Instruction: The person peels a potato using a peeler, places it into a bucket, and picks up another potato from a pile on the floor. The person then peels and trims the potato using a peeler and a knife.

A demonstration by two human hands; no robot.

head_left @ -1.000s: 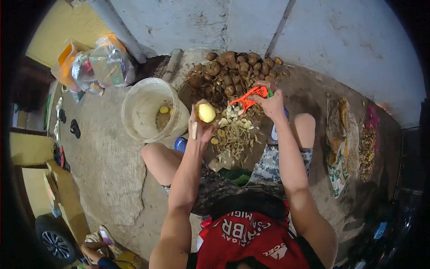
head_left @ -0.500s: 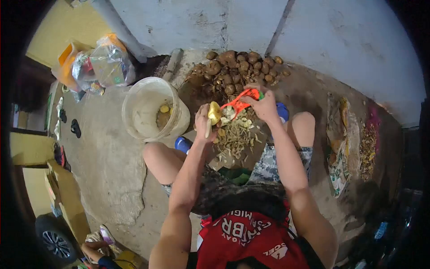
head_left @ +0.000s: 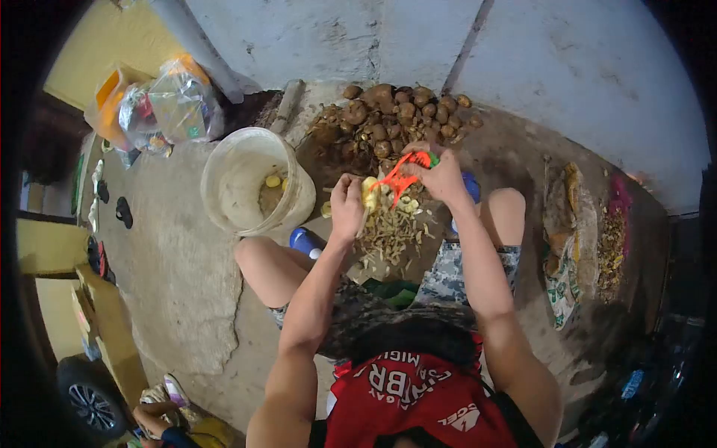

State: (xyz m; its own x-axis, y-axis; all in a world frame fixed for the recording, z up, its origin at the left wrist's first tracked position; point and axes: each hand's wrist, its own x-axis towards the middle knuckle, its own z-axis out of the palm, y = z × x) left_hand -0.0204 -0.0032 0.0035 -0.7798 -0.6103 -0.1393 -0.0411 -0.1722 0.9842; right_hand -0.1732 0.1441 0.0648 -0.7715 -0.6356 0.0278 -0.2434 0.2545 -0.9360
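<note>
My left hand (head_left: 346,207) is closed around a pale yellow, peeled-looking potato (head_left: 370,193), held low over the floor. My right hand (head_left: 444,178) grips an orange peeler (head_left: 404,167) with a bit of green at its handle. The peeler's head reaches toward the potato's right side; whether the blade touches it I cannot tell. Beneath both hands lies a heap of peelings (head_left: 392,237). Just beyond, brown unpeeled potatoes (head_left: 407,112) are piled by the wall. Left of my left hand stands a whitish bucket (head_left: 216,187) with a few peeled potatoes (head_left: 273,181) at its bottom.
Filled plastic bags (head_left: 175,104) sit at the upper left. A torn sack (head_left: 564,276) and scattered scraps (head_left: 611,254) lie on the right. Dark slippers (head_left: 124,213) are on the left floor. Another person's arm (head_left: 153,420) and a wheel (head_left: 91,397) show at lower left.
My left hand has turned and moved slightly right, bringing the potato closer to the peeler. The right hand keeps hold of the peeler, nearly in the same place.
</note>
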